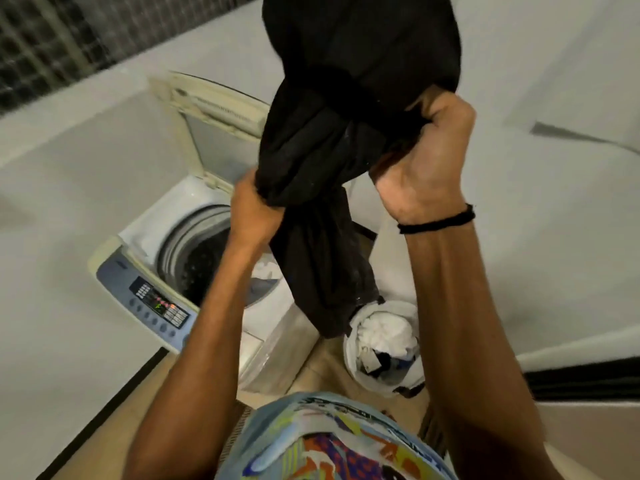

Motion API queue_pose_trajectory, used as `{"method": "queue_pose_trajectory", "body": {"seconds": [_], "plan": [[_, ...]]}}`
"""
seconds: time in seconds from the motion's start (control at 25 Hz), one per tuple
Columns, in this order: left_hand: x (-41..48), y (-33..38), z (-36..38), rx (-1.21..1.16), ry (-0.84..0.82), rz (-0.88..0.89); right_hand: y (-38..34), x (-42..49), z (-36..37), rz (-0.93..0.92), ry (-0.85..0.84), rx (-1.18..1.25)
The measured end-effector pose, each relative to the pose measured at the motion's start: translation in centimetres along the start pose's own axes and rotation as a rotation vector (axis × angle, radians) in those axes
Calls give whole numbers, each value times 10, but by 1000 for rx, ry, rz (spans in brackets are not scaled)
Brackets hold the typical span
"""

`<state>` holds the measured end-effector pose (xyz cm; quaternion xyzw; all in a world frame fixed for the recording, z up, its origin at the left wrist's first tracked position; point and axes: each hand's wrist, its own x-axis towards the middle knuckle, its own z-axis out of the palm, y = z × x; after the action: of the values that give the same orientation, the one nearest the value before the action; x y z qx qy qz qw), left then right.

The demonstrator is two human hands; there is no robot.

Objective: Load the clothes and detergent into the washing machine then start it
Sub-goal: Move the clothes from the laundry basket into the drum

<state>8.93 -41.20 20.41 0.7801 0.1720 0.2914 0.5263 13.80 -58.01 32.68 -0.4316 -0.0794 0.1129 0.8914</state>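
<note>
With my left hand [254, 211] and right hand [424, 164] both clenched on the black garment [329, 161], held high above the laundry basket [351, 355], I should swing it left over the washing machine's [145, 233] open drum [204, 258] before letting go.

A dark wire-mesh grille [52, 39] fills the corner far up-left of the left hand [256, 213]. Plain white walls [69, 202] stand behind both hands. Below them lies a beige tiled floor [100, 448] edged by a black skirting strip [114, 401]. A thin black cord band [436, 221] circles the wrist under the right hand [426, 161]. Pale blue multicoloured-print cloth [329, 441] sits lowest.
</note>
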Motion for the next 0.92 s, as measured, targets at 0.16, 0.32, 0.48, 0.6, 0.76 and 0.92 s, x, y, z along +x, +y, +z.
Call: {"method": "queue_pose_trajectory", "body": {"seconds": [0.16, 0.32, 0.48, 0.6, 0.76, 0.92], "plan": [[43, 38, -87, -271, 138, -145, 15, 19, 42, 72, -214, -248], [61, 35, -127, -543, 208, -382, 107, 47, 47, 494, -340, -252], [63, -30, -145, -546, 155, -602, 189, 61, 53, 975, -544, 28], [54, -81, -164, -181, 143, -521, 237, 78, 54, 842, -327, -37], [33, -140, -181, 157, -16, -622, 296, 90, 44, 795, -316, -282], [9, -182, -166, -62, 64, -957, 340, 82, 14, 836, -405, -757]]}}
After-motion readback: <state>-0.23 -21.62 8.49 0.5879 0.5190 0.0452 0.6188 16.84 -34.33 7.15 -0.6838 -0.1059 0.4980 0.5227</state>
